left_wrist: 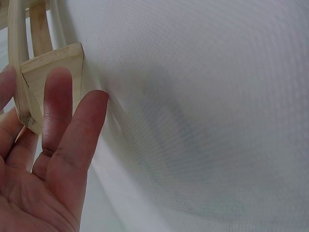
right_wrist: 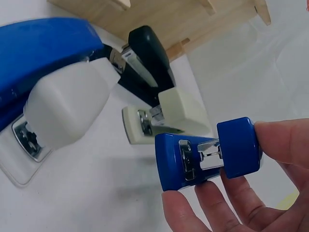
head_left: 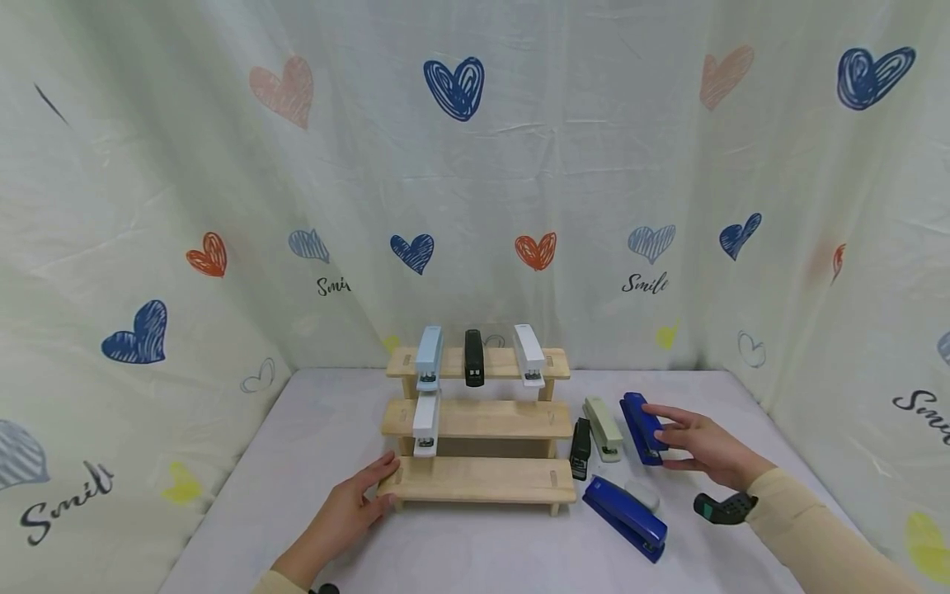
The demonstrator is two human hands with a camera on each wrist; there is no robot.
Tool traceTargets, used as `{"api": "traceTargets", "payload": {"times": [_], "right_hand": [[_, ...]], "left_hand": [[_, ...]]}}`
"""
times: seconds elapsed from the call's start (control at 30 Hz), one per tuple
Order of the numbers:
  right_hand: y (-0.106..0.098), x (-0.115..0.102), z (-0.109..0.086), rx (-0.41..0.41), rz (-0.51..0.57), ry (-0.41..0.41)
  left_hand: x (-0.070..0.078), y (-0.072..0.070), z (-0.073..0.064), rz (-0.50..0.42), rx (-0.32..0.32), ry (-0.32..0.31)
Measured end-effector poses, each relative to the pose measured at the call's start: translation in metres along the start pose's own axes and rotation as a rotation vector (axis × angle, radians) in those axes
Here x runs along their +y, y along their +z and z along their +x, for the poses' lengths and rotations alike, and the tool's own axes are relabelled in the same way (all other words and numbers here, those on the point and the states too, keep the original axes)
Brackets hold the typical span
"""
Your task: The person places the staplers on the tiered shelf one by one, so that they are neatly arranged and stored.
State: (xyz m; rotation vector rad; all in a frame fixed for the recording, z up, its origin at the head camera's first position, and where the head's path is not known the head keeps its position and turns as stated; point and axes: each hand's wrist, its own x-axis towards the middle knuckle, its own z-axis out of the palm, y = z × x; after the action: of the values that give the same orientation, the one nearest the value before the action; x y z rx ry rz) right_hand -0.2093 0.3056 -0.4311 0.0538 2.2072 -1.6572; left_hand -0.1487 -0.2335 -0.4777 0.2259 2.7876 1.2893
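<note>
On the right, my right hand (head_left: pixel 705 445) holds a blue stapler (head_left: pixel 642 427) between thumb and fingers; the right wrist view shows the thumb on the top arm of the stapler (right_wrist: pixel 236 147) and fingertips along its base. My left hand (head_left: pixel 349 507) pinches the left end of the bottom board of a three-tier wooden rack (head_left: pixel 482 478), two of its fingers standing straight in the left wrist view. On the top tier sit a light blue stapler (head_left: pixel 429 356), a black stapler (head_left: pixel 474 357) and a white stapler (head_left: pixel 529 355). Another white stapler (head_left: pixel 426 422) sits on the middle tier, at left.
Right of the rack, a small black stapler (head_left: pixel 580 450), a pale green stapler (head_left: pixel 604 429) and a larger blue stapler (head_left: pixel 627 517) lie on the white table (head_left: pixel 490 553). A white stapler (right_wrist: pixel 70 106) is beside the larger blue one. A heart-printed curtain (head_left: pixel 475 165) surrounds the table.
</note>
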Motion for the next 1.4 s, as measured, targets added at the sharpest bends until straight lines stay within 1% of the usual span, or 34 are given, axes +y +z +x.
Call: {"api": "traceTargets", "payload": {"times": [0.17,0.33,0.73,0.87,1.13,1.27,1.4], "right_hand": [[0.002,-0.009,-0.006,-0.024,-0.005,-0.027],[0.005,-0.019,-0.013,-0.042,-0.015,-0.053],[0.015,-0.039,-0.029,-0.092,0.014,-0.065],[0.018,-0.042,-0.033,-0.124,0.019,-0.068],[0.023,-0.048,-0.042,-0.196,0.036,-0.089],[0.031,-0.053,-0.044,-0.234,0.035,-0.113],[0.045,-0.061,-0.040,-0.260,0.037,-0.119]], "left_hand": [[0.000,0.001,0.001,0.011,0.005,-0.004],[-0.001,0.001,0.000,0.011,0.006,0.008],[-0.002,0.000,0.001,0.010,0.004,0.012],[-0.002,0.000,0.000,0.005,0.004,0.024],[-0.001,0.001,0.000,0.009,0.006,0.013],[-0.001,0.001,0.000,0.006,0.008,0.016],[-0.002,0.001,0.000,0.008,0.011,0.022]]}}
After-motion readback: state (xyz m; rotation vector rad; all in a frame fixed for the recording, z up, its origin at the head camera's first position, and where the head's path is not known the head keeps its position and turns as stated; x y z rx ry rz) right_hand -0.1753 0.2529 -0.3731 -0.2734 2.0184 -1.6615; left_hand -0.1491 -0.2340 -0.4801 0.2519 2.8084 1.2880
